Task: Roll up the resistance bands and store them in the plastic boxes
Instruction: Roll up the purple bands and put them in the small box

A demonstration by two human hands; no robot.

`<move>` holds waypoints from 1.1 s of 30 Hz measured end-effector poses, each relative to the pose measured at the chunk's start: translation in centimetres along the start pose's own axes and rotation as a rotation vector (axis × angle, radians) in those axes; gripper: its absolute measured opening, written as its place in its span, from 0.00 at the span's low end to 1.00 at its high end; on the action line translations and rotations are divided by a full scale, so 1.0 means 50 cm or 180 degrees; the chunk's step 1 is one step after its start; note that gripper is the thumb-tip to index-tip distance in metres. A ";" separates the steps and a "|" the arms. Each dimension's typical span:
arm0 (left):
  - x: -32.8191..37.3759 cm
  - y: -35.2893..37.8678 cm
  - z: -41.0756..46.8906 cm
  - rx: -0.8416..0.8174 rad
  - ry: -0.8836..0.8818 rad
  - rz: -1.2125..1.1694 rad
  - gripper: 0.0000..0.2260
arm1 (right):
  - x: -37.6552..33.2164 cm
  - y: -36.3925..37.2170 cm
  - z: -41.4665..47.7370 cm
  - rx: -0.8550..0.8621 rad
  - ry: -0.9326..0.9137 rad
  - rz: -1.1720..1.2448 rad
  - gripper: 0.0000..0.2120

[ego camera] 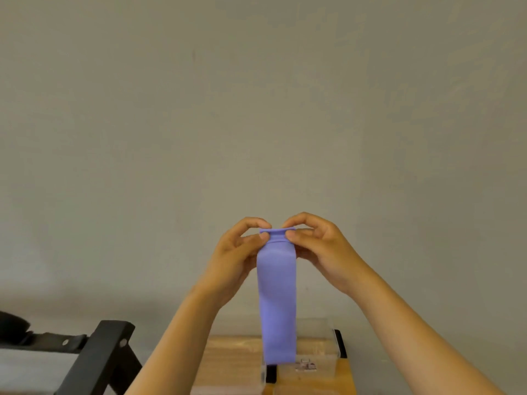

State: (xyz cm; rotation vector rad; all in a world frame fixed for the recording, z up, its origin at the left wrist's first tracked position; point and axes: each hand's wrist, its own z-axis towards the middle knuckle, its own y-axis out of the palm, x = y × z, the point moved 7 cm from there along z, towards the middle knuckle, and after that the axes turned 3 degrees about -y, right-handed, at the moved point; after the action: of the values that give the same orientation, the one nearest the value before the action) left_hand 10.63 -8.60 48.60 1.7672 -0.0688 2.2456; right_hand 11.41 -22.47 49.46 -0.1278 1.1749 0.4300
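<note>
Pinching the top edge of the purple resistance band [276, 303], both hands are raised in the head view, in front of a plain wall [256, 109]. Left hand [236, 252] grips the band's left top corner, thumb and forefinger curled onto it, other fingers tucked behind. Right hand [319, 249] does the same on the right top corner, thumb in front, forefinger arched over the top. The fingertips of the two hands sit very near each other, with only a short bunched or rolled lip of band between them. The rest of the band hangs flat and straight down below the hands, between the two forearms.

The band's lower end hangs well below the hands, in front of a clear plastic box [316, 352]; can't tell if it touches the box or hangs clear of it. The box stands on a wooden tabletop [228, 357], below and slightly right of the hands. Small pale items [306, 366] lie inside, too blurred to name. A second clear edge shows below the left forearm, possibly another box, can't tell.

Far below and left of the left hand: a black frame [105, 354] with bolts, tilted legs, plus a dark blurred shape [11, 326] at the picture edge.
</note>
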 end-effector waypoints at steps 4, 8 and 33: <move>-0.045 0.028 -0.014 -0.0199 -0.0396 -0.1210 0.08 | 0.028 0.031 -0.023 -0.0012 0.0257 0.1431 0.06; -0.068 0.023 -0.026 -0.0024 -0.0512 -0.1361 0.06 | 0.041 0.029 -0.030 -0.0008 0.0294 0.1186 0.04; -0.050 -0.006 -0.036 0.0373 -0.0068 0.0725 0.02 | 0.021 0.009 -0.060 0.0363 -0.0647 -0.1975 0.09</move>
State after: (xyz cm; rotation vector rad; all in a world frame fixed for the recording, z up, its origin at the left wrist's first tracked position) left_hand 9.54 -8.44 45.74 1.9311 -0.1531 2.4333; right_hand 8.94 -22.74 47.40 -0.3299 0.8988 -0.1686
